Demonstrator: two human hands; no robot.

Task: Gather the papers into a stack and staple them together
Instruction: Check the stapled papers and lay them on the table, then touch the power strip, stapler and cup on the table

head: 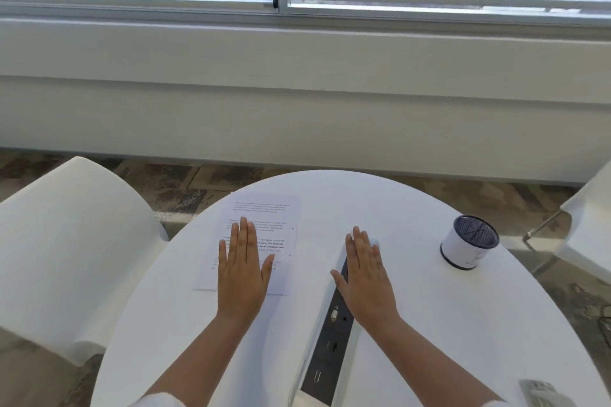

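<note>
My left hand lies flat, palm down, fingers straight and close together with the thumb out, on the printed papers. It holds nothing; it only rests on the sheets. The papers sit at about ten o'clock on the round white table, their far edge close to the table's rim, and I cannot tell how many sheets lie there. My right hand is also flat and empty, fingers together, palm down over the far end of the dark power and port strip that runs down the table's middle toward six o'clock. At two o'clock stands a white cylindrical cup with a dark mesh rim, well apart from both hands. At five o'clock, by the near edge, lies a grey stapler, partly cut off. A white chair stands at nine o'clock.
</note>
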